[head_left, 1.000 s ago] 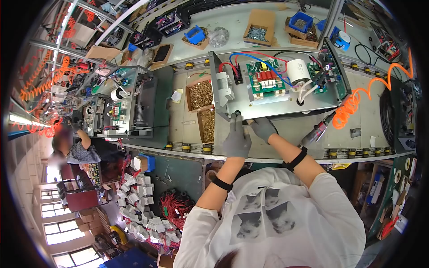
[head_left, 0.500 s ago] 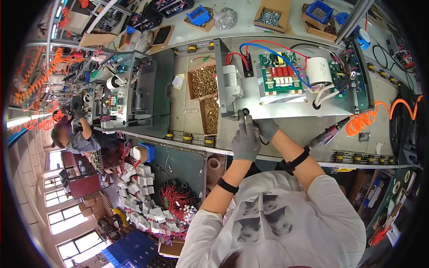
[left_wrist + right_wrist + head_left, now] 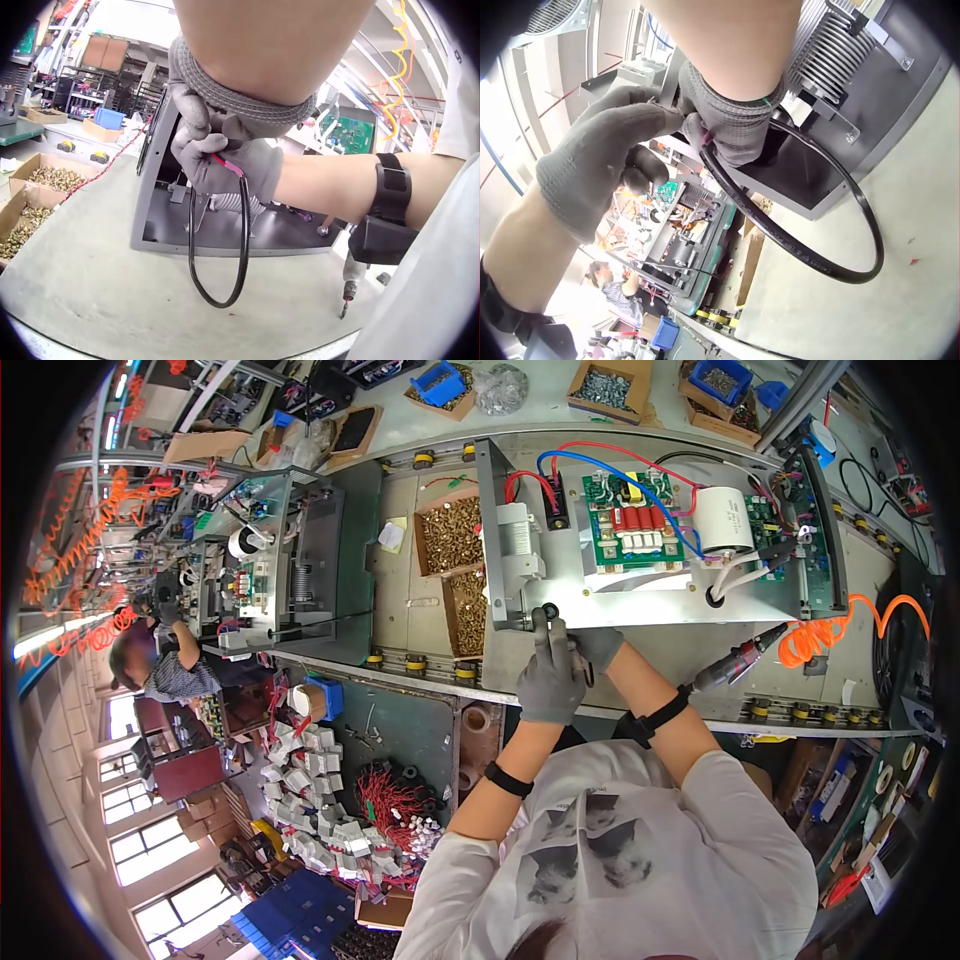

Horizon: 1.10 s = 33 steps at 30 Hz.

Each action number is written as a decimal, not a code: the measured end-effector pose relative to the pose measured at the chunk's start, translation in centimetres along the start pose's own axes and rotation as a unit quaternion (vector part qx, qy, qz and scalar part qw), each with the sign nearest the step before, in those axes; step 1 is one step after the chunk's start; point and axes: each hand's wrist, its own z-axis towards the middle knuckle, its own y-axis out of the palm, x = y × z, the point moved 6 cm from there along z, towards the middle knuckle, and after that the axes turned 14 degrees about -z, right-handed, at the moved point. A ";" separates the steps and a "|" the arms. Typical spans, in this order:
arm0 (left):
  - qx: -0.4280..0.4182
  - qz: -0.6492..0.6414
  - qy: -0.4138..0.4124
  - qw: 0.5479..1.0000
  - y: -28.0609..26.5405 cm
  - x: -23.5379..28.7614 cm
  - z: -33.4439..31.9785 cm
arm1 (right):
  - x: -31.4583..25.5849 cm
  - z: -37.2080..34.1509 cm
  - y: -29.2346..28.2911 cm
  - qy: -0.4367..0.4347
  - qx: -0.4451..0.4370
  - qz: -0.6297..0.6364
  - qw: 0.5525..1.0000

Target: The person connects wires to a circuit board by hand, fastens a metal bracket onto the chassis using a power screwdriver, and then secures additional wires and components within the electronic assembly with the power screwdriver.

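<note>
Against the front edge of a grey metal chassis [image 3: 640, 610], my gloved left hand [image 3: 552, 682] reaches up with straight fingers to a black grommet [image 3: 550, 610] near the chassis's left corner. Just right of it, my gloved right hand [image 3: 602, 648] is partly tucked under that edge. In the right wrist view, the right fingers grip a black cable [image 3: 787, 244] by its pink-red end [image 3: 707, 139]. The cable hangs in a loop below the hand. Left fingertips [image 3: 667, 118] meet the right hand there; what lies between them is hidden.
A green circuit board [image 3: 632, 525] and a white capacitor [image 3: 725, 520] sit on the chassis. Boxes of brass fittings [image 3: 450, 538] stand to the left. A power screwdriver [image 3: 735, 663] lies to the right by an orange coiled hose [image 3: 810, 635]. Another person [image 3: 170, 660] works farther left.
The head view has shifted, so the chassis appears farther right. My right hand has moved in closer beside the left one and is more hidden. The left fingers stay at the grommet.
</note>
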 end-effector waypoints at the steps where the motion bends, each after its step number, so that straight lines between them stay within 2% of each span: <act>1: 0.000 0.001 -0.001 1.000 -0.1 -0.1 0.0 | -0.4 0.1 0.1 -0.041 -0.008 -0.074 0.996; 5: 0.010 -0.012 0.006 1.000 0.1 0.0 -0.1 | -1.6 -1.1 0.4 -0.051 0.040 -0.055 0.996; 7: 0.018 -0.023 0.004 1.000 0.2 0.0 -0.2 | -0.8 -0.8 -0.1 0.026 0.007 -0.110 0.994; 8: 0.009 -0.021 -0.008 1.000 0.3 0.0 -0.2 | -0.4 -0.4 0.3 0.028 0.007 -0.109 0.994; 10: -0.003 -0.020 -0.018 1.000 0.4 -0.1 0.0 | -0.9 0.3 0.9 -0.006 0.121 0.049 0.991; 11: -0.002 -0.007 -0.013 1.000 0.5 -0.1 0.0 | -0.6 0.3 0.3 -0.005 0.122 0.050 0.991; 13: -0.004 0.004 -0.011 1.000 0.3 0.1 -0.2 | -0.2 0.0 0.1 0.020 0.053 0.054 0.997; 14: -0.012 0.004 -0.015 1.000 0.2 0.1 0.0 | 0.0 -0.1 0.1 0.017 0.054 0.052 0.997; 16: -0.017 0.005 -0.020 1.000 0.1 0.3 0.1 | -1.2 -1.2 1.7 0.066 0.119 0.146 0.980; 17: -0.011 -0.007 -0.019 1.000 0.2 0.2 0.1 | -1.1 -0.8 1.2 0.063 0.116 0.144 0.981; 19: -0.009 -0.017 -0.021 1.000 0.2 0.1 -0.2 | -1.0 -0.4 1.5 0.014 -0.003 0.181 0.983; 23: -0.021 -0.007 -0.002 1.000 0.5 0.1 -0.2 | -2.0 -0.8 0.6 -0.034 0.001 0.087 0.996; 25: -0.021 -0.006 0.010 1.000 0.6 0.1 -0.2 | -2.8 -1.4 1.1 -0.031 -0.011 0.155 0.987; 27: -0.017 -0.010 0.024 1.000 0.5 0.2 -0.3 | -2.5 -1.4 0.8 -0.034 -0.044 0.170 0.984; 29: -0.020 0.020 0.022 0.999 0.5 0.3 -0.7 | -2.1 -2.2 1.6 0.009 -0.110 0.258 0.960; 30: -0.011 0.048 0.026 0.998 0.4 0.4 -0.4 | -2.2 -2.0 0.8 -0.019 -0.082 0.180 0.980; 31: -0.008 0.048 0.026 0.999 0.1 0.4 -0.2 | -1.8 -1.8 0.9 -0.019 -0.083 0.178 0.980; 33: -0.001 0.068 0.065 0.996 -0.7 1.1 0.0 | -0.7 -1.3 0.2 -0.017 0.020 0.143 0.989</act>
